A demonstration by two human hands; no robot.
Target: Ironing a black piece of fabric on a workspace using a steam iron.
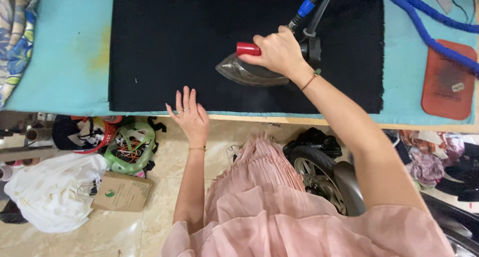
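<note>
One steam iron (249,71) is observed, standing flat on one black cloth (199,37) spread over the turquoise padded board (65,52). The iron lies right of the cloth's centre, long axis running left to right, pointed tip to the left, red-ended handle above. The right hand (277,52) is closed around that handle. The left hand (189,116) is laid open, fingers spread and flat, on the near edge of the cloth, nothing being grasped. One blue cord (424,22) is noted at far right, and one rust-red rounded pad (448,80) bearing a small pale label. On the floor at near left one flat brown cardboard package (122,192) with a small green round mark is seen, beside a white cloth bundle (47,192).
</note>
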